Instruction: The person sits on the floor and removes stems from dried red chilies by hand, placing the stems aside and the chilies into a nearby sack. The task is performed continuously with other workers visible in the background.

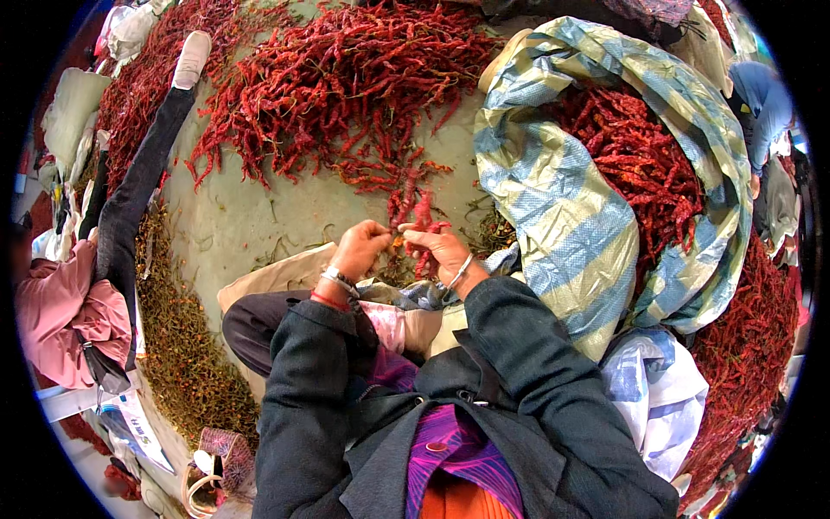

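My right hand (446,252) holds a few dried red chilies (423,211), which stick out above and below its fingers. Close by on the left, my left hand (360,252) has thumb and forefinger pinched at the stem end of a chili; the stem itself is too small to make out. Beyond both hands, a large heap of dried red chilies (350,84) is spread over the pale floor (220,227). To the right, a blue-and-cream striped woven sack (557,188) gapes with its rim rolled down, and more dried chilies (632,156) fill it.
Chili stems and debris (188,337) form a long pile at left; a smaller stem pile (493,230) lies beside the sack. Another person's outstretched leg (146,162) borders the left. A white-and-blue plastic bag (655,396) sits at right, before more chilies (746,363).
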Demonstrator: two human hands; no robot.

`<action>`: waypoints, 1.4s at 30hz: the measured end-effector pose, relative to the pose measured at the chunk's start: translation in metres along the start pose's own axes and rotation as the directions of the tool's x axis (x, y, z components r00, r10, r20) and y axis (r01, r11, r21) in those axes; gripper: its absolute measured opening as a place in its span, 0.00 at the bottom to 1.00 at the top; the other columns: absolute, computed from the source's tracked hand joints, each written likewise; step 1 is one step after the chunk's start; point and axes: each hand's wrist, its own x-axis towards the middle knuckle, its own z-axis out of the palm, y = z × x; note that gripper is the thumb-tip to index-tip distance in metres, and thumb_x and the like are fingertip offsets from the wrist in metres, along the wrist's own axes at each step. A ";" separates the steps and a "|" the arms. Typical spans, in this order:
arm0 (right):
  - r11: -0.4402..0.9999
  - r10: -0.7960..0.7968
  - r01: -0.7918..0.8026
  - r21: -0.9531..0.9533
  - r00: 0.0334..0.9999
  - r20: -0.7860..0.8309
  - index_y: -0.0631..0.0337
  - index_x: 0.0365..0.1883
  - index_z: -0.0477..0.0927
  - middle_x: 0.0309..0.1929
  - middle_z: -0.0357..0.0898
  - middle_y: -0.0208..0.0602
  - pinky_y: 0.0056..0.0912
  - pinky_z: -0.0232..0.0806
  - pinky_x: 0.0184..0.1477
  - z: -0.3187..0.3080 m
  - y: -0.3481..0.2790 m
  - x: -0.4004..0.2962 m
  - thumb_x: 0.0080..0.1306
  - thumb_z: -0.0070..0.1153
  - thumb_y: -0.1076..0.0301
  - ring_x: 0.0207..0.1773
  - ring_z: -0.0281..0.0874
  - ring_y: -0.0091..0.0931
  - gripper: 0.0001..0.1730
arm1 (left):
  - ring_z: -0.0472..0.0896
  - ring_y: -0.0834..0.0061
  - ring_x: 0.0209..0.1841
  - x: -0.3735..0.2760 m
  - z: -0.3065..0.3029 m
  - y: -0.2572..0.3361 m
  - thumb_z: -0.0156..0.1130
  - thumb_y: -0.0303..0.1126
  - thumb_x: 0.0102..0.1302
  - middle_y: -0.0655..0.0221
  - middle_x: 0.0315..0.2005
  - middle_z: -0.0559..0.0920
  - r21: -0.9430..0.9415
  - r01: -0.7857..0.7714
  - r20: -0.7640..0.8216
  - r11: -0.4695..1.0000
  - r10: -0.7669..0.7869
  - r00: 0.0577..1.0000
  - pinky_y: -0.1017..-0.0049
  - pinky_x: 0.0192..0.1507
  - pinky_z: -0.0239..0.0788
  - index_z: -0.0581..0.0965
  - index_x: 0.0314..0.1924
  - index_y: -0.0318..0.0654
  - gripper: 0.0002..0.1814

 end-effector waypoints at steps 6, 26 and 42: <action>0.997 -0.044 0.046 -0.056 0.998 0.039 0.63 0.28 0.78 0.23 0.76 0.26 0.21 0.62 0.26 0.016 -0.009 -0.018 0.55 0.58 0.69 0.24 0.70 0.18 0.06 | 0.65 0.88 0.12 -0.031 0.017 0.004 0.55 0.33 0.59 0.73 0.18 0.74 -0.340 0.014 0.076 0.940 0.013 0.997 0.86 0.11 0.53 0.73 0.33 0.34 0.09; 0.967 -0.032 0.039 0.251 0.999 -0.031 0.63 0.42 0.74 0.28 0.77 0.35 0.15 0.59 0.17 -0.005 -0.029 -0.005 0.56 0.50 0.73 0.16 0.63 0.16 0.14 | 0.77 0.56 0.34 0.057 0.019 -0.005 0.60 0.46 0.50 0.57 0.28 0.79 0.836 0.052 -0.193 0.546 0.204 0.960 0.63 0.34 0.69 0.73 0.32 0.39 0.18; 0.714 -0.515 0.496 -0.494 0.850 0.109 0.62 0.36 0.73 0.23 0.70 0.18 0.16 0.61 0.27 0.014 -0.005 -0.012 0.54 0.57 0.73 0.24 0.64 0.13 0.11 | 0.65 0.88 0.10 -0.020 -0.003 0.012 0.58 0.31 0.57 0.74 0.15 0.74 -0.382 0.063 0.066 0.922 -0.041 0.997 0.86 0.10 0.51 0.74 0.31 0.35 0.07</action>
